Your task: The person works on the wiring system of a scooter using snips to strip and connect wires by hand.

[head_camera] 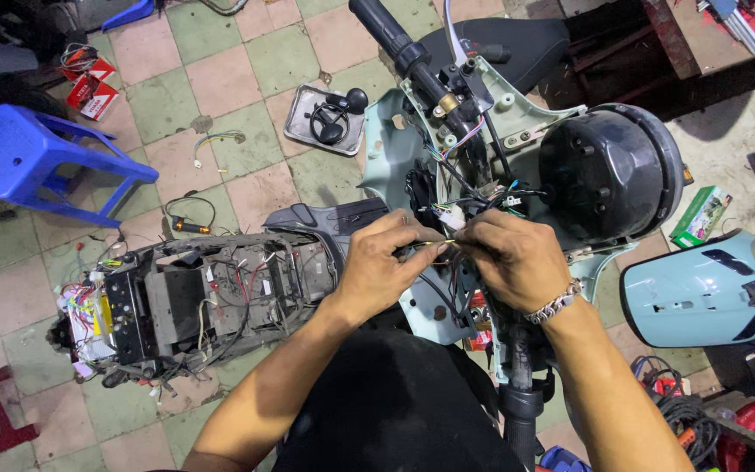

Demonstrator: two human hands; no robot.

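I looked down from the head camera at a scooter taken apart on a tiled floor. My left hand (379, 267) and my right hand (507, 260) met in the middle of the view, just below the opened handlebar housing (412, 131) in pale green. Both hands were closed on the same thin wires (437, 242) of the wiring harness: the left fingers pinched them from the left side, the right fingers pinched them from the right, and the fingertips of the two hands were almost touching. The wires ran up from the hands into the housing, near a small white connector (449, 212). I think one wire between the fingers was yellow, but it was too thin to be sure.

On my right wrist sat a silver chain bracelet (555, 302). Just right of the hands stood the black round back of the headlight (609, 170). The black handlebar grip (386, 31) pointed to the top of the view. To the left lay the open frame of the scooter with its battery compartment (194, 301). A blue plastic stool (24, 157) lay tipped over far left, and a pale green body panel (701, 288) rested at the right.
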